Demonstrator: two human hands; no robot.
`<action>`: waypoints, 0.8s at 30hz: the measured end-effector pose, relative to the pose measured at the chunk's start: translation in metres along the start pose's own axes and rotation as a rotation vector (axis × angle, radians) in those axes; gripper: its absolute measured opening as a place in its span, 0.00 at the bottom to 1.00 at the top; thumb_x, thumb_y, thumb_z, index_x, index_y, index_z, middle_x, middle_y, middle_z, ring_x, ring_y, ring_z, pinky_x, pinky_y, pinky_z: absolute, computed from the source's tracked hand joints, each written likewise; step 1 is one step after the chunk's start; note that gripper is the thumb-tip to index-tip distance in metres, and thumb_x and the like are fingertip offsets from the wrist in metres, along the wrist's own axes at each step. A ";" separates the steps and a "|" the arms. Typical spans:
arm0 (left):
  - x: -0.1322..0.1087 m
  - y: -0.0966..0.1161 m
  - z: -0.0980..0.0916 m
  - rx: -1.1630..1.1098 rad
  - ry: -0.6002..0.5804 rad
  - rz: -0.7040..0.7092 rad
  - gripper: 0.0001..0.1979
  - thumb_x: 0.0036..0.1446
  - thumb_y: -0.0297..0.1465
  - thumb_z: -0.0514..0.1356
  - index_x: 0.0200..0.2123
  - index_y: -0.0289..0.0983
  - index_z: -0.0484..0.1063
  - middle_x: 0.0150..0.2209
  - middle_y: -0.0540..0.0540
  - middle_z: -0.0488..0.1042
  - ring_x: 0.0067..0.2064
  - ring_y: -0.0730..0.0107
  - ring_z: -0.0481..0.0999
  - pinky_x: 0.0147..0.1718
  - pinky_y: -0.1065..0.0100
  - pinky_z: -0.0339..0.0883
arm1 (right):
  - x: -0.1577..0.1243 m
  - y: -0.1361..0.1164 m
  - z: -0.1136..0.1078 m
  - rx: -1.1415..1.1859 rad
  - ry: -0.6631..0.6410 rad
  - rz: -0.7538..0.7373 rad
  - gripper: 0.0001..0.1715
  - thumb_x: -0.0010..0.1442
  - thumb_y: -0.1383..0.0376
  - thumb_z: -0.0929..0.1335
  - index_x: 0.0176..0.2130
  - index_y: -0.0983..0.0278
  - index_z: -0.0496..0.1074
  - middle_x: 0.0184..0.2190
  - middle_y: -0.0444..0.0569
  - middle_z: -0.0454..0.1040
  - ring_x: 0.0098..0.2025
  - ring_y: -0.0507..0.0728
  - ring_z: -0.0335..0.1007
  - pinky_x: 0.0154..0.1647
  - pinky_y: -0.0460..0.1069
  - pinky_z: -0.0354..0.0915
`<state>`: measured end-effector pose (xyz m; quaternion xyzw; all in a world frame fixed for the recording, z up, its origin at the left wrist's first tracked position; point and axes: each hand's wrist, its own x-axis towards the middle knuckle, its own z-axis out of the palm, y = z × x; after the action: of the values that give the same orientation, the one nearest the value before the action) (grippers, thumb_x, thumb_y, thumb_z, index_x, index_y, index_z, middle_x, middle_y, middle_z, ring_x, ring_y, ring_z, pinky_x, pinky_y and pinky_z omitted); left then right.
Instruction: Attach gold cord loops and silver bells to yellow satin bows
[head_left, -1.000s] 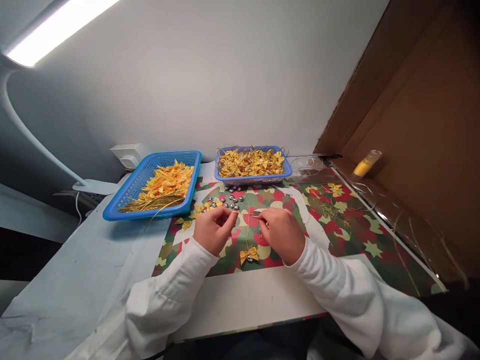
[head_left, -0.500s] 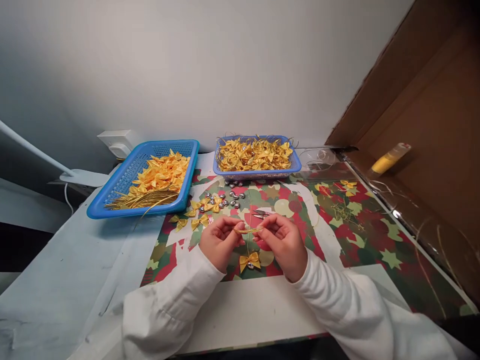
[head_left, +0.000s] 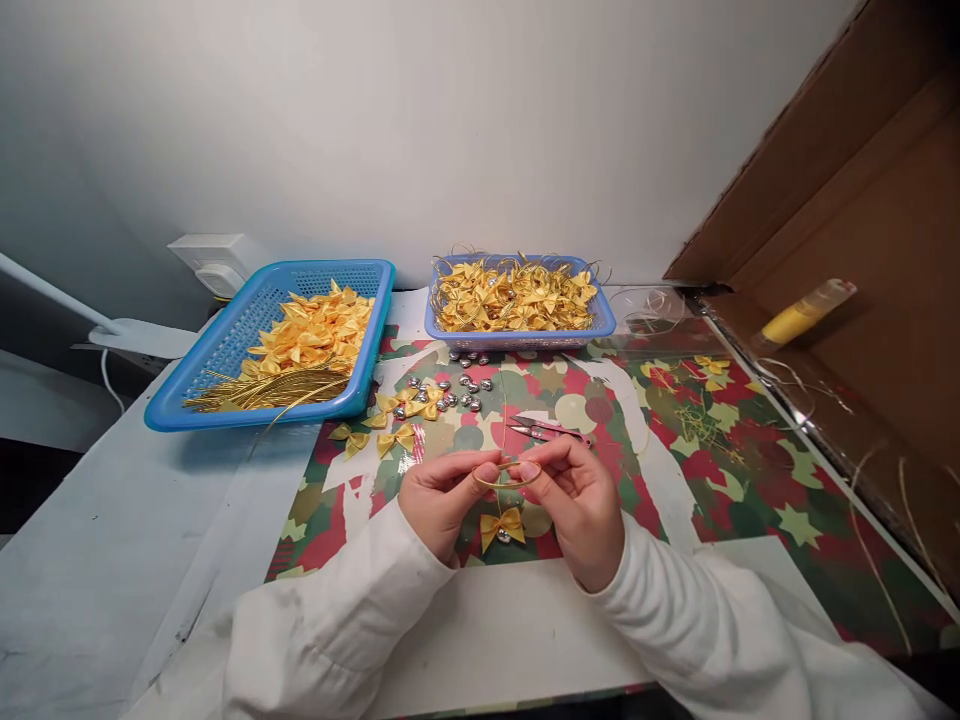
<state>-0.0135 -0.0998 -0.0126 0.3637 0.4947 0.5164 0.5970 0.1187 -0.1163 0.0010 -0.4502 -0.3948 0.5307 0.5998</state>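
Observation:
A gold cord (head_left: 505, 486) forms a small loop between my two hands. My left hand (head_left: 444, 496) pinches it on one side, thumb against fingers. My right hand (head_left: 576, 500) pinches the other side the same way. Below the loop, a yellow ribbon bow (head_left: 513, 522) with a silver jingle bell (head_left: 503, 537) at its middle lies on the patterned mat, the cord running up from it. Just beyond my right hand lie pink-handled thread snips (head_left: 551, 430). Several loose silver bells (head_left: 472, 388) and yellow bows (head_left: 396, 440) lie past my left hand.
At the back left stands a blue basket (head_left: 172, 408) of yellow bows and gold cords. A second basket (head_left: 517, 340) behind the hands holds bows with cords. Cord scraps (head_left: 705, 430) lie on the right. A yellow spool (head_left: 806, 312) stands by the cardboard wall (head_left: 847, 180).
The cord between my hands has opened from a flat, stretched bundle into a rounded loop. My fingertips are closer together. More of the snips shows, and the view has shifted slightly.

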 end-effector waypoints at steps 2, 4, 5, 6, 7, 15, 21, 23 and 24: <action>-0.004 0.004 0.004 -0.005 0.053 0.018 0.17 0.34 0.43 0.72 0.25 0.37 0.81 0.26 0.45 0.80 0.23 0.72 0.74 0.20 0.72 0.71 | -0.002 0.000 0.000 0.013 -0.008 0.011 0.09 0.51 0.61 0.73 0.28 0.63 0.70 0.25 0.44 0.75 0.30 0.52 0.75 0.33 0.47 0.71; -0.007 0.008 0.008 0.010 0.099 0.032 0.16 0.35 0.41 0.72 0.26 0.36 0.81 0.24 0.46 0.79 0.21 0.75 0.72 0.19 0.73 0.70 | -0.003 0.001 0.002 0.029 -0.013 0.021 0.09 0.51 0.62 0.73 0.28 0.63 0.70 0.26 0.44 0.75 0.30 0.52 0.75 0.33 0.47 0.71; -0.009 0.010 0.009 0.020 0.115 0.039 0.15 0.36 0.40 0.72 0.28 0.36 0.81 0.23 0.47 0.79 0.21 0.75 0.72 0.19 0.73 0.70 | -0.004 0.002 0.002 0.038 -0.021 0.026 0.09 0.52 0.62 0.73 0.29 0.63 0.70 0.26 0.44 0.75 0.30 0.52 0.75 0.33 0.47 0.72; -0.010 0.011 0.010 0.031 0.130 0.049 0.16 0.37 0.39 0.72 0.30 0.37 0.81 0.24 0.48 0.79 0.21 0.75 0.73 0.20 0.73 0.71 | -0.005 0.002 0.003 0.044 -0.035 0.032 0.09 0.52 0.62 0.72 0.29 0.63 0.70 0.26 0.44 0.76 0.30 0.52 0.75 0.34 0.47 0.72; -0.011 0.012 0.011 0.039 0.144 0.063 0.16 0.38 0.37 0.71 0.33 0.37 0.80 0.24 0.48 0.80 0.23 0.73 0.74 0.22 0.72 0.72 | -0.006 0.003 0.004 0.041 -0.054 0.038 0.08 0.53 0.62 0.72 0.29 0.63 0.70 0.27 0.45 0.76 0.31 0.53 0.76 0.35 0.48 0.72; -0.012 0.009 0.007 0.181 0.117 0.270 0.08 0.46 0.31 0.68 0.32 0.37 0.77 0.26 0.48 0.80 0.28 0.70 0.78 0.27 0.71 0.73 | -0.006 -0.006 0.000 -0.506 -0.179 -0.060 0.11 0.51 0.61 0.72 0.35 0.63 0.70 0.30 0.47 0.76 0.33 0.54 0.74 0.32 0.47 0.68; -0.012 0.008 -0.003 0.475 0.014 0.585 0.04 0.50 0.29 0.65 0.33 0.38 0.77 0.28 0.48 0.80 0.28 0.70 0.77 0.29 0.70 0.72 | -0.004 -0.008 -0.002 -0.480 -0.260 -0.125 0.14 0.62 0.61 0.61 0.31 0.65 0.71 0.24 0.46 0.74 0.26 0.51 0.70 0.28 0.46 0.66; -0.012 0.009 -0.005 0.563 -0.036 0.690 0.04 0.52 0.28 0.64 0.33 0.39 0.77 0.28 0.48 0.80 0.28 0.71 0.77 0.28 0.70 0.71 | -0.005 -0.006 -0.003 -0.488 -0.234 -0.143 0.17 0.63 0.61 0.60 0.29 0.65 0.71 0.21 0.46 0.72 0.24 0.51 0.68 0.25 0.45 0.65; -0.012 0.010 -0.005 0.607 -0.066 0.729 0.04 0.52 0.27 0.64 0.33 0.39 0.77 0.28 0.48 0.80 0.28 0.71 0.77 0.28 0.70 0.71 | -0.005 -0.006 -0.004 -0.499 -0.226 -0.151 0.17 0.62 0.61 0.61 0.29 0.65 0.72 0.20 0.46 0.72 0.23 0.52 0.68 0.25 0.45 0.65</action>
<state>-0.0204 -0.1098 -0.0015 0.6878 0.4442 0.5124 0.2590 0.1233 -0.1219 0.0053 -0.4913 -0.6101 0.4176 0.4606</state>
